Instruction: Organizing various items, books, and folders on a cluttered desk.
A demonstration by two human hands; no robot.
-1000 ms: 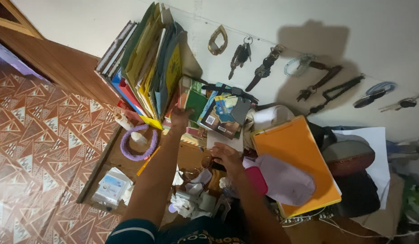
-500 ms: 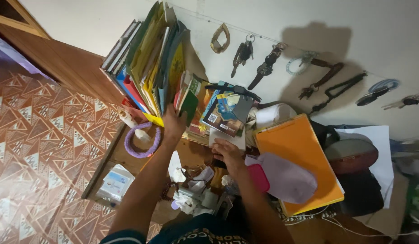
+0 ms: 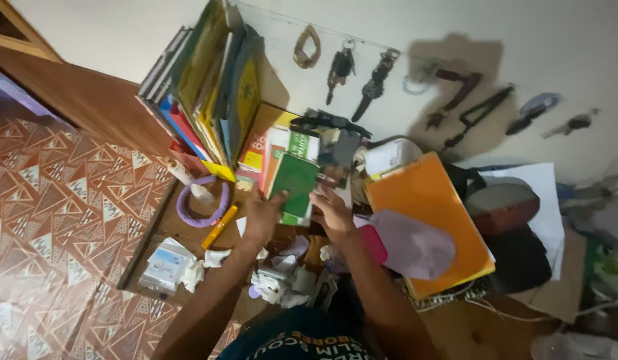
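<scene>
Here, at the frame's centre, the left hand [image 3: 261,217] and right hand [image 3: 332,212] both clasp a green book [image 3: 294,181] by its lower edge, just below the upright folders [image 3: 212,87].

Cluttered wooden table [image 3: 189,235] (purple ring [image 3: 201,204])

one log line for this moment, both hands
left hand: holds green book | right hand: on the book's right edge | near: orange folder, purple ring
</scene>
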